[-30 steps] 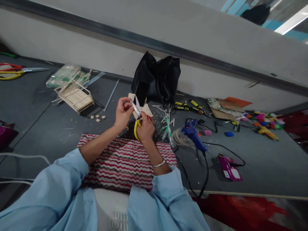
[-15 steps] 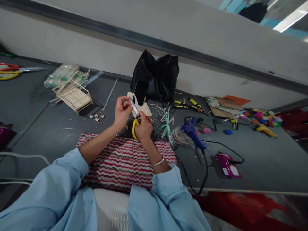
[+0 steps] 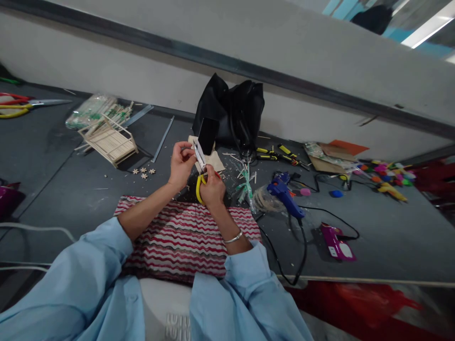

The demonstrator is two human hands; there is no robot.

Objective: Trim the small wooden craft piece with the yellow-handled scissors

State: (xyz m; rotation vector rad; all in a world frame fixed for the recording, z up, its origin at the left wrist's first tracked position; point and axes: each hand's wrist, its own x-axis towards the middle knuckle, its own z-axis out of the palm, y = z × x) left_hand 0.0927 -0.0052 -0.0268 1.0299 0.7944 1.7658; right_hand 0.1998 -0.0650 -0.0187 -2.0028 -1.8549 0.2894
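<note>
My right hand (image 3: 212, 188) grips a pair of scissors (image 3: 199, 156) with red and yellow handles, blades pointing up and away from me. Close beside the blades, my left hand (image 3: 181, 163) is closed in a pinch; what its fingers hold is too small to make out. A striped red and white cloth (image 3: 177, 237) lies under my forearms. Beyond the blades a black phone (image 3: 208, 135) leans against a black bag (image 3: 227, 109), with beige pieces at its foot. To the left are small wooden flower shapes (image 3: 143, 170) and a little stick-built frame (image 3: 110, 142).
A blue glue gun (image 3: 286, 194) with its cable lies to the right, near a purple box-like device (image 3: 337, 244). Yellow-black pliers (image 3: 275, 155), stick scraps and coloured pom-poms (image 3: 387, 175) are scattered behind. Larger scissors (image 3: 28, 105) and a metal ruler (image 3: 163, 139) lie left.
The scissor blades, spread apart half a second ago, have come closer together. Both hands stay in nearly the same place.
</note>
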